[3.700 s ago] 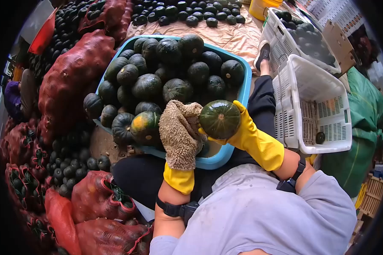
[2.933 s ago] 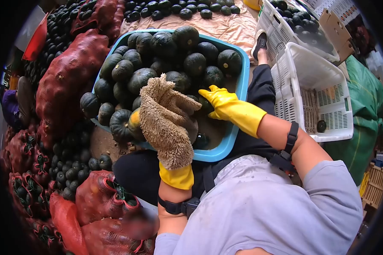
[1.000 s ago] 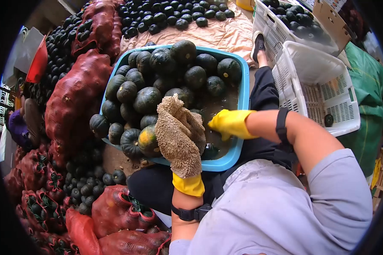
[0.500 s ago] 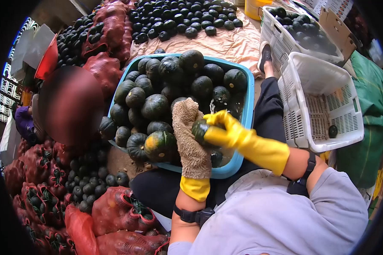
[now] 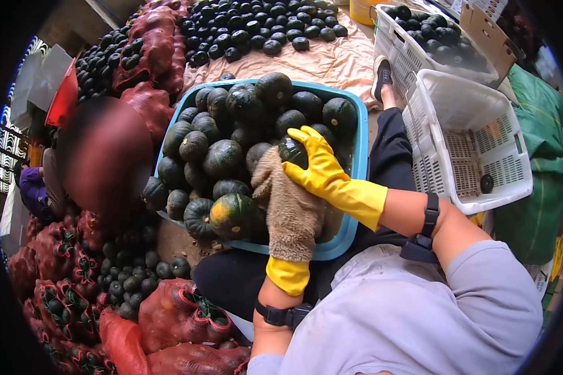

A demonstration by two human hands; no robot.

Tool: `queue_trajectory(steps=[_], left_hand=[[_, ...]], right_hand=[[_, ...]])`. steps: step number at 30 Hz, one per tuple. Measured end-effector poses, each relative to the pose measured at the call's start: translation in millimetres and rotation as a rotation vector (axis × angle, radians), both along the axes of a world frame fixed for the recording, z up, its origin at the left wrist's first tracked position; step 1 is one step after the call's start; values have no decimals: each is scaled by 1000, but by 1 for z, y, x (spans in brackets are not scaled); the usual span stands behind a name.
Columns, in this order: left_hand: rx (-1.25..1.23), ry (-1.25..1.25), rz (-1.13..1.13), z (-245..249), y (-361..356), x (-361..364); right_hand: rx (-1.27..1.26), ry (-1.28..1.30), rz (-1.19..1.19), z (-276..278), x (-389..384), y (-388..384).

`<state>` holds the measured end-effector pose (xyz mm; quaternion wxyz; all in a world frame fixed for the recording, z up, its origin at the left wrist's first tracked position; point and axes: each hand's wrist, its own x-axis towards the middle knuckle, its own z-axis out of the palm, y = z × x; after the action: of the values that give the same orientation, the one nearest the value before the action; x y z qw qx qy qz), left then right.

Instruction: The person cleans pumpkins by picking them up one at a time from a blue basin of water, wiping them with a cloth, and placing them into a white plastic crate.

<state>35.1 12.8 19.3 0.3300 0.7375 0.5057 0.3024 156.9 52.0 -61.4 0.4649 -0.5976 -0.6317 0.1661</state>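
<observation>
A small dark green pumpkin (image 5: 292, 152), wet and shiny, is held above the near right part of a blue tub. My right hand (image 5: 324, 167), in a yellow rubber glove, is closed round its top and right side. On my left hand (image 5: 291, 209) is a tan, fuzzy wash mitt over another yellow glove. The mitt lies against the pumpkin's lower left side, and its fingers are hidden in the cloth. Many more green pumpkins (image 5: 224, 158) are heaped in the blue tub (image 5: 360, 147); one near the front has an orange patch (image 5: 222, 214).
To the right stands a white crate (image 5: 447, 159) with one small pumpkin (image 5: 486, 183) inside; a fuller crate (image 5: 394, 47) is behind it. Red mesh sacks (image 5: 169, 310) and loose pumpkins crowd the left. Rows of pumpkins (image 5: 256, 40) cover a cloth at the back. A person in purple (image 5: 34, 190) is at far left.
My right hand has gone from the pumpkin's side to over its top, and the pumpkin has moved up and away from me. The mitt now tilts left beneath it. The view has shifted slightly.
</observation>
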Motion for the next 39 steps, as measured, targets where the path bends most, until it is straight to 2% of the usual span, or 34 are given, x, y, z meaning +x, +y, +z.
queue_trajectory(steps=[2, 4, 5, 6, 7, 8, 9, 10, 11, 12, 13, 15, 16, 18, 19, 20, 22, 23, 24, 26, 28, 29, 30, 32, 33, 34, 35, 36, 37, 38, 39], left_hand=[[16, -208, 15, -9, 9, -8], [-5, -423, 41, -25, 3, -13], [-10, -534, 51, -30, 1, -13], [82, -449, 79, -32, 2, -13], [172, -363, 113, -33, 2, -13], [346, -72, 163, -33, 5, -15], [282, -104, 114, -43, 7, -18], [330, 21, 56, -42, 8, -26], [386, 138, -2, -40, 8, -34], [378, 47, -29, -32, 4, -39], [369, -43, -57, -23, -1, -45], [391, -90, -24, -32, -3, -41], [457, -52, 20, -47, -1, -33], [513, 72, 173, -62, 9, -21], [507, 16, 150, -60, 10, -21], [496, -34, 124, -57, 7, -25], [465, -133, 75, -32, 2, -33], [441, -187, 59, -23, -2, -35], [414, -188, 55, -23, -7, -35], [369, -136, 67, -26, -12, -33], [339, -24, 96, -38, -12, -27], [294, -88, 156, -44, -10, -23], [252, -158, 216, -50, -9, -19], [124, -250, 262, -27, -8, -11], [31, -269, 250, -13, -10, -11], [206, -147, 192, -26, -10, -22], [391, -27, 154, -39, -10, -34], [471, -33, 53, -33, -10, -44], [345, -126, 26, -33, -10, -51], [422, -48, 66, -43, -10, -50], [507, 28, 111, -63, -6, -43]], right_hand=[[87, 58, 280, 3, 8, -18], [-249, 289, 653, 48, 20, -35], [-320, 361, 695, 56, 29, -26], [-387, 430, 735, 62, 38, -13], [-84, 76, 587, 51, 33, 6], [-126, 180, 533, 41, 28, 2], [-33, 63, 434, 58, 8, -21], [52, -49, 332, 64, -6, -40], [1, 3, 429, 52, -1, -39], [12, -8, 495, 55, 6, -39], [-218, 223, 500, 58, 8, -37], [-607, 918, 487, 68, 12, -39], [-585, 1213, 414, 56, 8, -38], [-268, 1347, 176, 37, -14, -44], [-187, 1130, 178, 30, -13, -41], [-187, 858, 290, 25, 0, -42], [-189, 309, 495, 44, 30, -36], [-158, 171, 549, 52, 34, -39], [-235, -72, 576, 69, 36, -42], [-438, 47, 579, 78, 35, -39], [-720, 617, 537, 69, 30, -32], [-616, 959, 597, 32, 28, -30], [-658, 1270, 370, 19, 11, -40], [-342, 957, 371, -7, 10, -36], [-358, 701, 411, 13, 21, -36], [-300, -38, 382, 48, 38, -34], [-223, -7, 506, 53, 40, -35], [-151, 36, 621, 57, 38, -40], [-330, 113, 645, 74, 38, -42], [-721, 323, 610, 89, 38, -43], [-683, 578, 541, 61, 31, -42]])
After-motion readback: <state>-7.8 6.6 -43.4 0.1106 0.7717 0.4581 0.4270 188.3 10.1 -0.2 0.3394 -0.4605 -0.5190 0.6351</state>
